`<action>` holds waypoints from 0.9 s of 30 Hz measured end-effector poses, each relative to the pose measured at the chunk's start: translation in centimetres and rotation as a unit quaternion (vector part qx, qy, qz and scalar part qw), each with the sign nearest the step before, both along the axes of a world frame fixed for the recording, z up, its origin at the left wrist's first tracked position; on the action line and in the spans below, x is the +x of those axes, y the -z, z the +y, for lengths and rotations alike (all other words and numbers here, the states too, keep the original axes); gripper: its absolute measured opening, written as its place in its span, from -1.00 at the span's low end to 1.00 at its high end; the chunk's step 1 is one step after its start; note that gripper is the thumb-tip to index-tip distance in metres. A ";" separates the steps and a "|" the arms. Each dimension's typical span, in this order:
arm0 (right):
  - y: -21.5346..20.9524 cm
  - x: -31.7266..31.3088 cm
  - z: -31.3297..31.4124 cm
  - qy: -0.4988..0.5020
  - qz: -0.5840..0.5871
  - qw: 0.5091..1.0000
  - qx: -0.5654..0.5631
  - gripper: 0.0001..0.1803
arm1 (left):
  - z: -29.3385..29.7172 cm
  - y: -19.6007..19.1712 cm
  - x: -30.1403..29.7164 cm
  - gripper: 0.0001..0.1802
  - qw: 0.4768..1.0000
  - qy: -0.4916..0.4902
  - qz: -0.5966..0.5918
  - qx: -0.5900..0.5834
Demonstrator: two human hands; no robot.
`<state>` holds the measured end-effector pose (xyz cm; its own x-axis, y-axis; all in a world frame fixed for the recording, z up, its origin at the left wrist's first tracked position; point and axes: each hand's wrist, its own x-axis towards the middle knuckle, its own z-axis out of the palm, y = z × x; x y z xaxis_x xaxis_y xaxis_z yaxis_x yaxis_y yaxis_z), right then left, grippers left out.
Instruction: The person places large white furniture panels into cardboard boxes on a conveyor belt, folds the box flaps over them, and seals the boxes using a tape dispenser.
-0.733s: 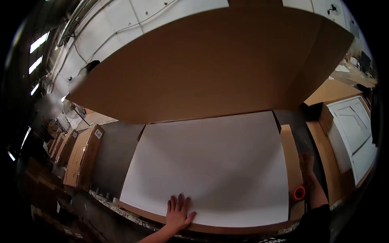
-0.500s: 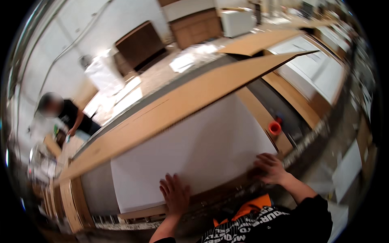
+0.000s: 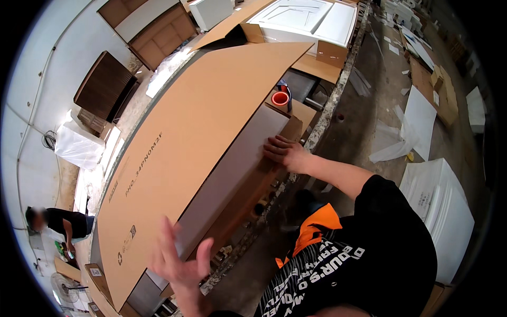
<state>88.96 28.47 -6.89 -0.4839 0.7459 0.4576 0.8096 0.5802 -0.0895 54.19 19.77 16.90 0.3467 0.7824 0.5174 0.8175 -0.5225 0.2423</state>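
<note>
A long cardboard carton lies before me with its wide brown flap (image 3: 174,121) slanting over a white sheet (image 3: 232,174), which shows only as a strip along the near side. My left hand (image 3: 179,259) is raised by the flap's lower edge, fingers spread and slightly blurred, holding nothing. Toward the carton's far end, my right hand (image 3: 288,153) rests with fingers stretched out on the near edge, beside the white sheet. Just beyond it, a red tape roll or dispenser (image 3: 280,98) sits at the end of the carton; its exact kind is unclear.
Another open carton (image 3: 332,53) holding a white panelled piece (image 3: 296,18) stands farther along the roller line. A person (image 3: 71,227) in dark clothes is at the far left. A dark brown cabinet (image 3: 105,87) stands by the wall. White wrapped panels (image 3: 438,211) lie at right.
The flap has come down toward me and covers most of the white sheet. My left hand has lifted off the sheet; my right hand stays at the near edge. My view has turned right.
</note>
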 end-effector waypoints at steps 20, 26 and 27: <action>-0.6 -0.4 4.1 0.065 0.236 0.951 0.189 -0.88 | 5.7 17.8 3.9 0.10 0.914 0.084 0.365 -0.156; -0.3 -2.0 5.2 0.048 0.330 0.920 0.205 -0.91 | 9.2 14.9 3.5 0.11 0.887 0.179 0.354 -0.235; 0.0 -2.2 5.1 0.048 0.337 0.920 0.194 -0.90 | 10.7 14.3 6.3 0.13 0.885 0.171 0.356 -0.245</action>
<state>86.80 33.52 -6.91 0.0673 0.4873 0.8706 0.6947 0.6034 -0.3915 60.47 30.52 2.62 0.7081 0.6393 -0.2998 0.6687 -0.7435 -0.0060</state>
